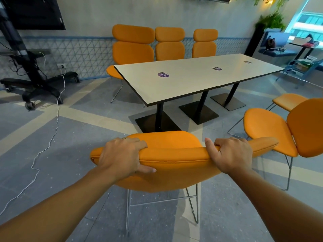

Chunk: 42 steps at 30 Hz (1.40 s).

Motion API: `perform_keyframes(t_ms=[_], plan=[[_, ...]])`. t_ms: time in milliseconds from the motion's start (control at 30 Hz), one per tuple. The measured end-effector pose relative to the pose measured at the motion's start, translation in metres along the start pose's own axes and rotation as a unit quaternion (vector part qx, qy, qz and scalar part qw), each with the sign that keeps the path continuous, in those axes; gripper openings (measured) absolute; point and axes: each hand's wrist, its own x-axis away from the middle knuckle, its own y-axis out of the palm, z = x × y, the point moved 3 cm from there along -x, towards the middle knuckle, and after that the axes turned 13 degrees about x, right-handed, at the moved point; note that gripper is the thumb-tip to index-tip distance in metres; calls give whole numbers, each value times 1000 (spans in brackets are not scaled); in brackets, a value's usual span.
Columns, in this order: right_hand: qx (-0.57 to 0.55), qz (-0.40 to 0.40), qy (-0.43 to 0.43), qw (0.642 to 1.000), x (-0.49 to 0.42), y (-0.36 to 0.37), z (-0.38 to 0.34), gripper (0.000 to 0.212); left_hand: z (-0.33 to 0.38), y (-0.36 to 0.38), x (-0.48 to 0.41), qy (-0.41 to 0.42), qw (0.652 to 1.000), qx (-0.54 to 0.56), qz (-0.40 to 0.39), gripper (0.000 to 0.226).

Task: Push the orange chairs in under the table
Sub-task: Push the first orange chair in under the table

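Place: office meeting or break area.
Furniture: long white table [192, 79] on black pedestal bases, matching orange chairs [133, 48] along it.
Equipment: wall-mounted screen [35, 13], wheeled display stand [33, 81].
Surroundings: hanging plants [271, 20], window [309, 21] showing buildings.

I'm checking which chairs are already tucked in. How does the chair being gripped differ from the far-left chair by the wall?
The gripped chair stands out on the open floor, short of the table; the far-left chair has its seat partly under the tabletop. The gripped chair is held at its backrest top by the left hand and right hand; the far-left chair is untouched. Both have orange upholstery and thin metal wire legs.
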Motion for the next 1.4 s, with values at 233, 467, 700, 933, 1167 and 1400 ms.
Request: perform_keyframes(t_ms=[233,467,700,933,1167,1400], plan=[[-19,20,18,999,-31,17,2,69,-10,3,-33,-14,1000,3,-27,79],[-15,25,26,999,-72,43,15,70,-13,14,-81,-38,998,-6,-46,78],[-33,26,27,999,-125,78,42,69,-5,34,-144,-61,996,-15,-61,80],[-47,35,17,998,-183,115,72,70,3,56,-211,-95,993,-13,-68,81],[-63,45,-1,997,-237,147,100,69,19,75,-268,-141,988,-31,-49,93],[-79,59,-7,995,-269,170,120,67,27,89,-303,-151,987,-29,-40,85]])
